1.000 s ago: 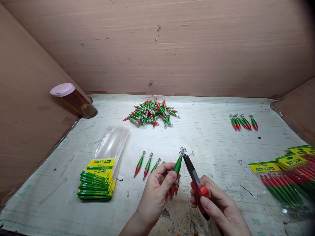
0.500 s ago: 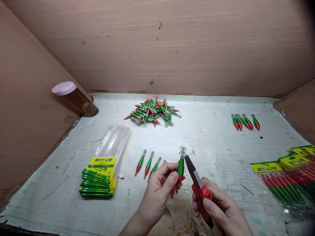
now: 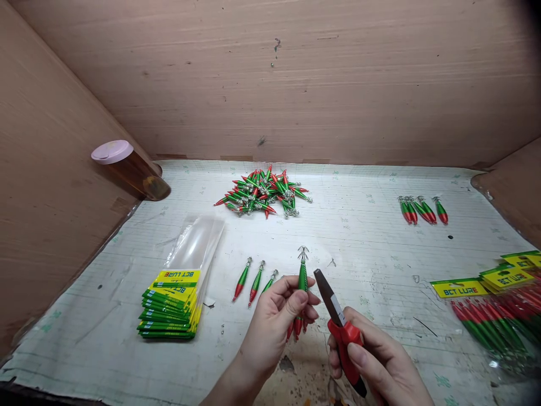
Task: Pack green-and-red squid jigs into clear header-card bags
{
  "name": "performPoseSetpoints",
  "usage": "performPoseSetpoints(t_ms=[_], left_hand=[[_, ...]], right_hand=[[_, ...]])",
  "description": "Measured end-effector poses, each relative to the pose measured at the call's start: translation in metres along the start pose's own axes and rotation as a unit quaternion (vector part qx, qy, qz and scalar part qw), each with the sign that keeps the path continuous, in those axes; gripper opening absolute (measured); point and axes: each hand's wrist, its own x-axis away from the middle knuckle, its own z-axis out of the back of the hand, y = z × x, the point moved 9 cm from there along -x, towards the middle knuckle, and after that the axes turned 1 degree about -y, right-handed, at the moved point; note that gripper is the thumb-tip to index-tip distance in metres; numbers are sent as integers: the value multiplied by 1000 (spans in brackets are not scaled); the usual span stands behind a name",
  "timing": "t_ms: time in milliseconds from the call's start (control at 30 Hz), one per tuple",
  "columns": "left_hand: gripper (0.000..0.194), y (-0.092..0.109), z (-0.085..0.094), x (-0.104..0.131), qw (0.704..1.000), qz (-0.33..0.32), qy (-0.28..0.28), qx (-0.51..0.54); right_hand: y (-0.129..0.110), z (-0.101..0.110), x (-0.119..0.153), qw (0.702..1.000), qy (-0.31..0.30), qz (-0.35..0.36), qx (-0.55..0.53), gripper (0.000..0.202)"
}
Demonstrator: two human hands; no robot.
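Observation:
My left hand [image 3: 276, 318] pinches a green and red squid jig [image 3: 302, 279] upright, its crown of metal hooks at the top. Red tips of more jigs show below my left fingers; whether the hand holds them too is unclear. In my right hand [image 3: 376, 352] is a pair of red-handled pliers [image 3: 333, 304], the dark jaws pointing up and left. Their tip stands just right of the jig, apart from its hooks. Left of my left hand, a few jigs [image 3: 256, 283] lie in a row, the nearest partly hidden by the fingers.
A heap of jigs [image 3: 264, 193] lies at the back, with several more [image 3: 416, 210] at the back right. Clear bags with yellow cards [image 3: 169, 304] are stacked at left. Packed lures [image 3: 490, 316] lie at right. A lidded bottle [image 3: 135, 172] leans by the left wall.
My left hand has shifted the jig slightly left, away from the pliers' tip, and the jig has turned more upright. The pliers have barely moved.

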Motion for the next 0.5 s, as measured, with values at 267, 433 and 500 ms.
performPoseSetpoints(t_ms=[267,433,500], left_hand=[[23,0,-5,0,999,-1,-42,-4],[22,4,-8,1,997,-7,-58,-42],[23,6,-8,1,997,-7,-63,-47]], right_hand=[[2,1,-6,1000,-2,7,3,26],[1,-5,-8,1000,-16,2,7,30],[-1,-8,-7,1000,-21,4,0,30]])
